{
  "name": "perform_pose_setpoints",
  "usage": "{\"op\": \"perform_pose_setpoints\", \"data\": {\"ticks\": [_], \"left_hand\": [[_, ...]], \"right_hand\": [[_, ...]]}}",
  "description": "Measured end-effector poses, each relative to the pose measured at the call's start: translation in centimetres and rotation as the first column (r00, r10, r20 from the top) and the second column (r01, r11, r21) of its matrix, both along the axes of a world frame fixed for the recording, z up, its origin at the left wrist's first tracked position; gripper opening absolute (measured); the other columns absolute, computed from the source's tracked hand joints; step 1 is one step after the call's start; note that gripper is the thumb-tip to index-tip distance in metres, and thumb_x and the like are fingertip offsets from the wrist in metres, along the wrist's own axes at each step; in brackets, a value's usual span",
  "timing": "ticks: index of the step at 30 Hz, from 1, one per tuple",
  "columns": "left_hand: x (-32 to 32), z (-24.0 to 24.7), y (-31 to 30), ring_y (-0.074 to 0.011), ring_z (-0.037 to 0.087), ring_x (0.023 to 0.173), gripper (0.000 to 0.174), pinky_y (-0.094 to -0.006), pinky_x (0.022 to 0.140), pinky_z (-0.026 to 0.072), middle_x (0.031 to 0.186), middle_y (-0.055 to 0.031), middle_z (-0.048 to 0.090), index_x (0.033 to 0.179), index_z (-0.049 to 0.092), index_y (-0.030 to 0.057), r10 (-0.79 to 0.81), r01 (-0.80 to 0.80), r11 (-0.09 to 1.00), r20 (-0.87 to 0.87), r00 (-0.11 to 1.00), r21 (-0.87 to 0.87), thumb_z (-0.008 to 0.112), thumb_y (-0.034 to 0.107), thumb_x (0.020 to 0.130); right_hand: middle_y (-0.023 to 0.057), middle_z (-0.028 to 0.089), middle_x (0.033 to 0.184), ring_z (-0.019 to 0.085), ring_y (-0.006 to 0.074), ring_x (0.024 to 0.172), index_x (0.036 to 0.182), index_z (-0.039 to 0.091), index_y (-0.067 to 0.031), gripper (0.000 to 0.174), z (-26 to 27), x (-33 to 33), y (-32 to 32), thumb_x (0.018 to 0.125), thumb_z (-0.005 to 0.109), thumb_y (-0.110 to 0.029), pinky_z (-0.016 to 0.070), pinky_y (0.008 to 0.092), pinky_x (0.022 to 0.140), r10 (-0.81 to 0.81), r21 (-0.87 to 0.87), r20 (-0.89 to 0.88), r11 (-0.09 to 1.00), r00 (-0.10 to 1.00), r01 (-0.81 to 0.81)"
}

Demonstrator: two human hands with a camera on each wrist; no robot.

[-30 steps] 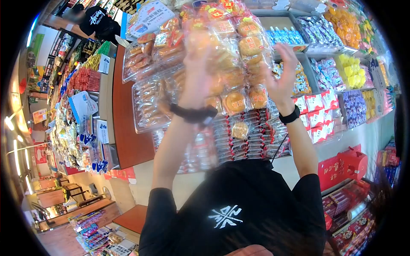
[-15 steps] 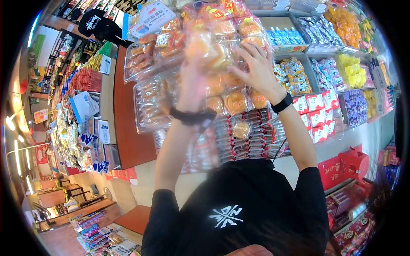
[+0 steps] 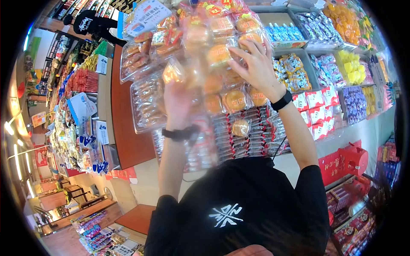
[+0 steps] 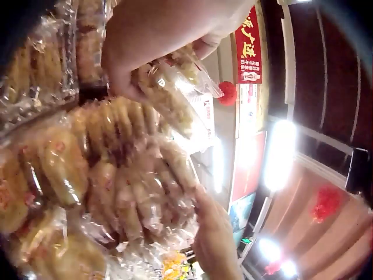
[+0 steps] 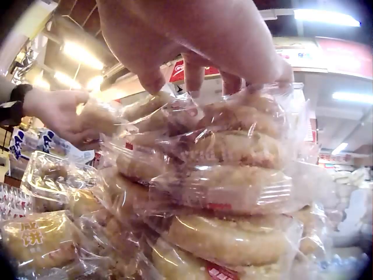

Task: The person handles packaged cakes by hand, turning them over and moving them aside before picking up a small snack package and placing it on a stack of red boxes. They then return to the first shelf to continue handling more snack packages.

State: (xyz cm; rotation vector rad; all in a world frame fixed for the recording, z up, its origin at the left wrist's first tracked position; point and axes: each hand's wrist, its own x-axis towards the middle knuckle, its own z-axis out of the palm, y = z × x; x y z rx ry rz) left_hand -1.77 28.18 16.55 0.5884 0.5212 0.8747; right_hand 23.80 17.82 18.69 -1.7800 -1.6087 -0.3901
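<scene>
My left hand [image 3: 177, 102], blurred in the head view, holds a clear-wrapped pastry [image 3: 173, 73] up in front of its fingers. In the left wrist view that wrapped pastry [image 4: 166, 99] is gripped between fingers and thumb, above a row of packed cakes [image 4: 125, 181]. My right hand [image 3: 258, 70] rests with spread fingers on the wrapped round cakes [image 3: 220, 55] at the right side of the pile. Seen from the right wrist, its fingertips [image 5: 195, 81] reach over the top of stacked wrapped cakes [image 5: 233, 181].
Clear plastic trays of wrapped pastries [image 3: 147, 100] stand left of the pile, beside a red-brown board [image 3: 130, 123]. Bins of candy [image 3: 294, 72] line the right. Nearest my body lie rows of red-edged packets [image 3: 243, 145]. Another person [image 3: 92, 25] is at the far left.
My left hand has moved left and toward me from the pile, with a wrapped pastry in it. My right hand came down onto the cakes first and has stayed there since.
</scene>
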Motion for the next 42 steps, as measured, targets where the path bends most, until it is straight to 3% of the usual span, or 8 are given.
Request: {"op": "perform_pose_setpoints", "data": {"ticks": [1, 4, 8, 9, 13, 22, 37, 42], "left_hand": [[-0.9, -1.0, 0.4, -0.0294, 0.056, 0.121, 0.034, -0.0518, 0.099, 0.0480, 0.125, -0.0146, 0.061, 0.124, 0.055, 0.0068, -0.058, 0.073, 0.992, 0.140, 0.988, -0.105, 0.057, 0.023, 0.094], [-1.3, -2.5, 1.0, -0.0284, 0.060, 0.113, 0.033, -0.0465, 0.090, 0.0545, 0.118, -0.0120, 0.062, 0.123, 0.052, 0.0062, 0.177, -0.116, 0.973, -0.320, 0.931, 0.201, 0.060, 0.015, 0.092], [1.9, -1.5, -0.8, -0.0245, 0.062, 0.105, 0.058, -0.0410, 0.084, 0.0568, 0.125, -0.0132, 0.054, 0.137, 0.029, 0.0074, 0.335, -0.261, 0.940, -0.440, 0.833, 0.220, 0.062, 0.004, 0.090], [1.7, -3.0, -0.9, -0.0220, 0.060, 0.106, 0.064, -0.0371, 0.085, 0.0555, 0.127, -0.0131, 0.051, 0.140, 0.020, 0.0090, 0.285, -0.142, 0.928, -0.410, 0.867, 0.345, 0.062, 0.005, 0.092], [5.0, -3.7, -1.7, -0.0167, 0.059, 0.102, 0.061, -0.0283, 0.081, 0.0530, 0.128, -0.0114, 0.050, 0.140, 0.021, 0.0076, 0.387, -0.251, 0.898, -0.376, 0.842, 0.363, 0.060, 0.005, 0.094], [3.5, -4.3, -1.9, -0.0163, 0.061, 0.109, 0.059, -0.0289, 0.086, 0.0538, 0.126, -0.0110, 0.059, 0.149, 0.028, 0.0026, 0.195, 0.023, 0.904, -0.460, 0.867, 0.427, 0.056, 0.004, 0.097], [4.9, -4.1, -1.3, -0.0204, 0.050, 0.127, 0.053, -0.0354, 0.105, 0.0439, 0.142, -0.0144, 0.048, 0.147, 0.032, -0.0008, 0.104, 0.039, 0.945, -0.408, 0.907, 0.326, 0.051, 0.021, 0.103], [4.7, -2.6, -1.4, -0.0209, 0.054, 0.124, 0.049, -0.0380, 0.102, 0.0463, 0.139, -0.0129, 0.051, 0.146, 0.036, 0.0047, 0.010, 0.018, 0.985, -0.162, 0.987, 0.170, 0.045, 0.031, 0.105]], "right_hand": [[0.0063, 0.058, 0.125, 0.049, 0.0245, 0.124, 0.118, 0.069, -0.0192, 0.036, 0.2, 0.0, -0.1, 0.086, 0.069, -0.036, 0.0202, 0.0550, 0.114, -0.005, -0.006, 0.007, 1.000, 1.000, 0.005], [0.0059, 0.059, 0.125, 0.050, 0.0232, 0.123, 0.121, 0.069, -0.0195, 0.038, 0.0, -0.2, 0.0, 0.086, 0.070, -0.035, 0.0194, 0.0525, 0.115, -0.016, -0.007, 0.009, 1.000, 1.000, 0.016], [0.0059, 0.059, 0.124, 0.051, 0.0231, 0.123, 0.122, 0.068, -0.0199, 0.038, -0.1, -0.2, 0.2, 0.087, 0.069, -0.035, 0.0189, 0.0525, 0.115, -0.010, 0.012, 0.018, 1.000, 1.000, 0.010], [0.0060, 0.059, 0.124, 0.051, 0.0232, 0.123, 0.122, 0.068, -0.0199, 0.038, 0.0, -0.2, 0.3, 0.087, 0.069, -0.035, 0.0188, 0.0524, 0.115, -0.006, 0.006, 0.011, 1.000, 1.000, 0.006], [0.0065, 0.059, 0.125, 0.051, 0.0237, 0.123, 0.122, 0.068, -0.0195, 0.038, 0.6, -0.3, 0.1, 0.088, 0.068, -0.035, 0.0183, 0.0520, 0.115, -0.006, -0.022, 0.017, 1.000, 1.000, 0.007], [0.0059, 0.059, 0.123, 0.050, 0.0240, 0.123, 0.113, 0.072, -0.0212, 0.032, -0.3, -0.4, 0.6, 0.084, 0.071, -0.035, 0.0188, 0.0563, 0.112, -0.013, 0.037, 0.001, 0.999, 1.000, 0.013], [-0.0012, 0.067, 0.113, 0.055, 0.0203, 0.116, 0.104, 0.075, -0.0194, 0.021, -0.3, -1.7, 1.2, 0.084, 0.073, -0.024, 0.0156, 0.0561, 0.113, 0.009, 0.138, 0.048, 0.990, 0.999, -0.016], [-0.0032, 0.067, 0.111, 0.056, 0.0189, 0.115, 0.106, 0.074, -0.0183, 0.025, -0.3, -4.8, 1.0, 0.082, 0.074, -0.020, 0.0178, 0.0543, 0.115, 0.094, 0.112, 0.105, 0.988, 0.990, -0.106]]}}
